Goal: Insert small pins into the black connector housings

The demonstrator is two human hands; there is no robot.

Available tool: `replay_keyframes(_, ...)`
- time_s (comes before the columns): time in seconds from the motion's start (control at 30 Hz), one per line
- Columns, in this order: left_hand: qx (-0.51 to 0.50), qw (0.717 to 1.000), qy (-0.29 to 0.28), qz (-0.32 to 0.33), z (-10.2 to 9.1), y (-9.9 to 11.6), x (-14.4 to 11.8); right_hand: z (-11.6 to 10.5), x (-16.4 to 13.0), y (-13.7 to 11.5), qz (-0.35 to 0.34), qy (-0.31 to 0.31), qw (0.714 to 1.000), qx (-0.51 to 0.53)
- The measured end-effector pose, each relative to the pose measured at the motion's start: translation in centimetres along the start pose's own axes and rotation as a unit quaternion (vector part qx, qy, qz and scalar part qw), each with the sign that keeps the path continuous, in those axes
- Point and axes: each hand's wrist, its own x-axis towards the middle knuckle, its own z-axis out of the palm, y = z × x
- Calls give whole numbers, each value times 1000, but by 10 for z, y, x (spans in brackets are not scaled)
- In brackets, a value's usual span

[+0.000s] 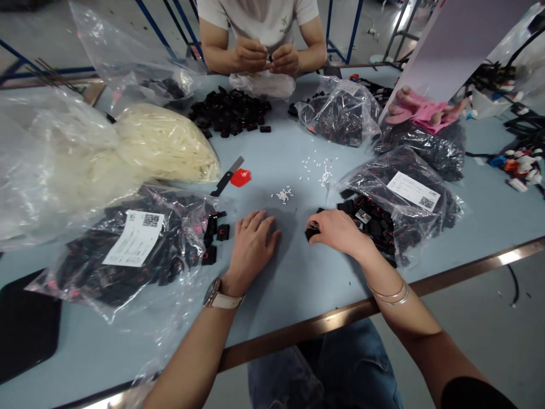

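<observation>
Several clear plastic bags of small black plastic clips [400, 213] crowd the pale blue bench [298, 284], the right one spilling open just beside the right hand [338, 233], whose grip pinches one black clip [312, 232] at the pile's edge. Picking up seems underway; the left hand [251, 247] rests flat, fingers spread, near tiny white pins [283, 195], which probably get fitted next.
</observation>
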Motion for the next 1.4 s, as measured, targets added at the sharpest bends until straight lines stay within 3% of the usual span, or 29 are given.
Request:
replay_keyframes(0.17,-138,987,-8,88,-4,6,-1,12,3,-12,-39,46,998,29)
replay_keyframes(0.3,-196,978,-49,48,-4,11,-4,22,4,-20,-60,41,996,52)
replay_keyframes(0.43,-203,978,-50,-11,-5,7,-3,24,7,-20,-50,81,994,53)
replay_keyframes(0.53,-190,980,-53,11,-6,3,-1,23,10,-17,-26,102,994,4)
replay_keyframes(0.63,-180,982,-51,37,-7,2,1,22,13,-14,-35,72,996,-44)
replay_keyframes(0.7,-167,985,-35,6,-7,1,2,21,14,-13,-13,60,996,-68)
replay_keyframes(0.83,-145,985,-11,-90,-8,-3,5,16,12,-6,100,78,986,-112)
replay_keyframes(0.97,-139,983,-22,-116,-10,-7,8,12,11,0,141,86,981,-104)
replay_keyframes(1.2,-121,991,-38,-52,-8,-11,8,4,18,0,123,147,981,-22)
replay_keyframes(1.4,-136,990,-29,7,-3,-17,7,-4,55,0,89,153,984,8)
